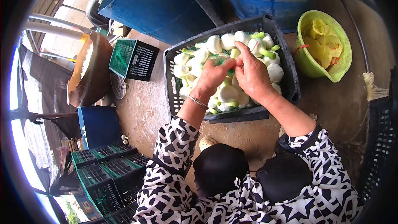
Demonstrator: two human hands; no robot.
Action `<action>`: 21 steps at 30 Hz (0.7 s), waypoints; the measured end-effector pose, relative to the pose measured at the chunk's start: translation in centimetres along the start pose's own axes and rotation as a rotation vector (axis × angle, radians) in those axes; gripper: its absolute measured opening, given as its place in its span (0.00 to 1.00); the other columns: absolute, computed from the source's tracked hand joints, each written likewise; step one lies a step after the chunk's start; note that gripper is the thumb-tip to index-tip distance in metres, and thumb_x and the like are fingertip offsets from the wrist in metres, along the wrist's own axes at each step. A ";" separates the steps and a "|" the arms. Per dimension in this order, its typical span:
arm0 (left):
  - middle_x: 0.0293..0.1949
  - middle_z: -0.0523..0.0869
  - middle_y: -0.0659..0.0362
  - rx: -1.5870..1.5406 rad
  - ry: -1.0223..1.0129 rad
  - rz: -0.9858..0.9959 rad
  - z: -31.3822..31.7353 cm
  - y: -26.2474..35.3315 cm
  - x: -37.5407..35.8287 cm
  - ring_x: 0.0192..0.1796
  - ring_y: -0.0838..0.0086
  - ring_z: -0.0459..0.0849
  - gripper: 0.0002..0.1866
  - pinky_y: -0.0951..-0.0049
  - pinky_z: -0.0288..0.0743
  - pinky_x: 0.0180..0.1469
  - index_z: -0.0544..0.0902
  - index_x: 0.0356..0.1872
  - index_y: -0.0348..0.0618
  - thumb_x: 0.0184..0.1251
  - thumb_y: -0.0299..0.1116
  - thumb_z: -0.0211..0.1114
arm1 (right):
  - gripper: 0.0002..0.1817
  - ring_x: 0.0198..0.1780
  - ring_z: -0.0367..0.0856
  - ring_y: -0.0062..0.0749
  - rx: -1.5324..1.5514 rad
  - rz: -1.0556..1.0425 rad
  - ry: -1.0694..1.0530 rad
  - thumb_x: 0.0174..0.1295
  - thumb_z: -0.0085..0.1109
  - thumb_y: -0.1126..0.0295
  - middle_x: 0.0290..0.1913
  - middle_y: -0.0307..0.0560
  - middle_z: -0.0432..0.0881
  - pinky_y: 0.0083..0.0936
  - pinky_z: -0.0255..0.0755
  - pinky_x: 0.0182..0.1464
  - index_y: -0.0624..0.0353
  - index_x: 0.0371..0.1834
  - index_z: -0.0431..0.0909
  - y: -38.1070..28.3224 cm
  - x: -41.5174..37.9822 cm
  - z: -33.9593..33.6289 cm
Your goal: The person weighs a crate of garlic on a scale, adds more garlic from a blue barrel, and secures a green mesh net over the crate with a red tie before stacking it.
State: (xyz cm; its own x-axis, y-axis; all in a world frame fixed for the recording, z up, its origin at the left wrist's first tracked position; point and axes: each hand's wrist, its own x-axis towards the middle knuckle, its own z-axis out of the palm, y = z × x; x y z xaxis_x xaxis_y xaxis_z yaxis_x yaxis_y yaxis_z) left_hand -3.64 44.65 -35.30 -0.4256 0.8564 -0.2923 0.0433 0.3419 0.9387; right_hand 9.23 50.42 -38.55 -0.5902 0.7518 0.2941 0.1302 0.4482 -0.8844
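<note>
A black plastic crate [292, 74] holds many white bulbs [228, 93] with short cut green stalks; they look like fresh garlic. Over the middle of the crate, my left hand [213, 76] is closed on bunched green netting [224, 60]. My right hand [253, 74] meets it there, thumb and fingers pinched at the edge of the bunch. What exactly sits between the right fingertips is hidden. A thin red strand [255, 46] shows just beside the right index finger. More netting lies between the bulbs and the crate's sides.
To the right stands a yellow-green bucket [304, 54] with a yellow plastic bag [323, 43] inside. Blue barrels [265, 0] rise behind the crate. At left are a smaller netted crate [141, 60], a large brown pot [97, 66] and stacked netted crates [110, 178].
</note>
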 end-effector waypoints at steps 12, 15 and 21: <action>0.38 0.85 0.59 0.271 -0.036 0.166 -0.9 -3.9 1.1 0.40 0.75 0.81 0.12 0.73 0.75 0.45 0.81 0.42 0.37 0.62 0.34 0.67 | 0.19 0.42 0.81 0.48 -0.128 -0.266 0.009 0.56 0.54 0.77 0.42 0.50 0.82 0.38 0.77 0.43 0.56 0.53 0.74 0.8 0.0 -3.5; 0.42 0.83 0.53 0.651 -0.031 0.498 -0.8 -3.2 0.4 0.42 0.64 0.82 0.12 0.69 0.76 0.47 0.81 0.42 0.41 0.57 0.28 0.68 | 0.13 0.44 0.80 0.45 -0.422 -0.375 0.057 0.58 0.52 0.76 0.41 0.48 0.81 0.38 0.77 0.43 0.56 0.46 0.78 2.6 3.0 -5.7; 0.40 0.82 0.55 0.649 -0.069 0.606 -1.4 -3.6 0.6 0.41 0.65 0.82 0.10 0.70 0.76 0.47 0.81 0.39 0.41 0.55 0.25 0.68 | 0.02 0.41 0.78 0.41 -0.777 -0.539 -0.144 0.55 0.55 0.71 0.33 0.40 0.76 0.38 0.76 0.36 0.52 0.29 0.78 5.2 7.1 -5.4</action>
State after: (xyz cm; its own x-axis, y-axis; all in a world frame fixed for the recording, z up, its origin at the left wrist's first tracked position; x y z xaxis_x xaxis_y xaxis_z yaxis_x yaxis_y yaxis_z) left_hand -5.27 43.39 -38.55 -0.1093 0.9755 0.1908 0.7560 -0.0430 0.6532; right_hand 10.03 60.74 -39.06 -0.8110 0.3066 0.4983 0.2736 0.9516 -0.1402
